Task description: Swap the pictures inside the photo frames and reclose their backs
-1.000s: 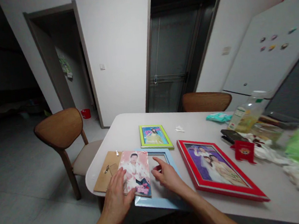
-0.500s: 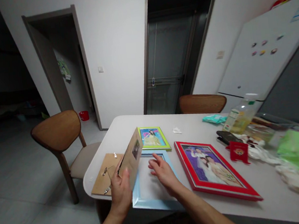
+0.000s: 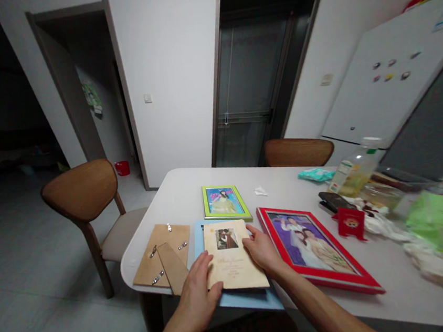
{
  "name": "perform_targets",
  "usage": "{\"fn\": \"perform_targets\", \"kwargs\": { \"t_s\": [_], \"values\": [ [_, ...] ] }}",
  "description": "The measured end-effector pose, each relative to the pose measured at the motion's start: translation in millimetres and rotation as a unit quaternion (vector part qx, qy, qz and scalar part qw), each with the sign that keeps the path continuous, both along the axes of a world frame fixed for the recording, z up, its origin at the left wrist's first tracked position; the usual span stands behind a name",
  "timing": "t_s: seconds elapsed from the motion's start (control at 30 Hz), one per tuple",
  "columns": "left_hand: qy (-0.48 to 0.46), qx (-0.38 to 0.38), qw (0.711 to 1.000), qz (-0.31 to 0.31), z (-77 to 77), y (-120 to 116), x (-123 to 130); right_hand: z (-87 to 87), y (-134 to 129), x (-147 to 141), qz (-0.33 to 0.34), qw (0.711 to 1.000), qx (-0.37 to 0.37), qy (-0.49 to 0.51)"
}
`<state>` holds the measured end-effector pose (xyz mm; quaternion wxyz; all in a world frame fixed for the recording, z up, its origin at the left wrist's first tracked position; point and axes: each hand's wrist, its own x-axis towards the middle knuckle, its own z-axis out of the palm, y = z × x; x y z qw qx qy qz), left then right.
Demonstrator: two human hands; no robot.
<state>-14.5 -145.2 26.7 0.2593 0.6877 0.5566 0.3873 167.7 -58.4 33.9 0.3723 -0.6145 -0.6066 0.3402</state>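
A cream printed sheet (image 3: 236, 267) with a small couple photo and faint lettering lies over the light blue picture frame (image 3: 253, 301). My left hand (image 3: 197, 294) holds its left edge, thumb on top near the lower corner. On the right edge, my right hand (image 3: 262, 251) grips it with the fingers curled. Most of the blue frame is hidden beneath the sheet. To the left rests a brown backing board (image 3: 147, 263) with metal clips, and a brown stand flap (image 3: 172, 266) angles across it.
A red frame (image 3: 277, 239) with a wedding photo lies to the right. Behind the sheet is a green frame (image 3: 227, 217). A bottle (image 3: 354, 170), a dark object (image 3: 333, 202), a red stand (image 3: 351, 223), crumpled tissues and a green pack (image 3: 441, 222) crowd the table's right side.
The sheet, tilted up in my left hand before, now lies nearly flat over the blue frame, facing up. My right hand has closed on its right edge.
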Motion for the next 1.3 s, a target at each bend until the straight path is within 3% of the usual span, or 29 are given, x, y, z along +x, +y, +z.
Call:
{"fn": "perform_targets", "kwargs": {
  "t_s": [0.17,0.4,0.6,0.77,0.93,1.1,1.3],
  "values": [
    [0.102,0.009,0.993,-0.053,-3.1,-5.1,1.7,1.6,-3.0,-10.4,0.011,0.989,0.056,-0.134],
    [0.173,0.006,0.981,-0.088,3.1,-5.3,-0.4,2.2,-10.5,-10.9,0.029,0.936,0.123,-0.328],
    [0.218,0.004,0.973,-0.082,11.7,0.7,4.8,-5.8,-16.1,-10.2,0.036,0.917,0.128,-0.376],
    [0.210,0.011,0.973,-0.090,13.7,0.1,4.5,-0.2,-21.3,-16.1,0.056,0.915,0.121,-0.380],
    [0.195,0.073,0.978,-0.018,6.7,-5.7,-45.9,13.8,-28.8,-55.3,0.124,0.930,0.173,-0.301],
    [0.257,0.030,0.961,0.097,-12.5,-12.1,-118.4,12.8,-44.1,-118.5,0.219,0.916,0.182,-0.284],
    [0.242,0.067,0.963,0.100,-28.6,-12.5,-148.7,1.9,-49.9,-153.8,0.232,0.930,0.139,-0.251]
  ]
}}
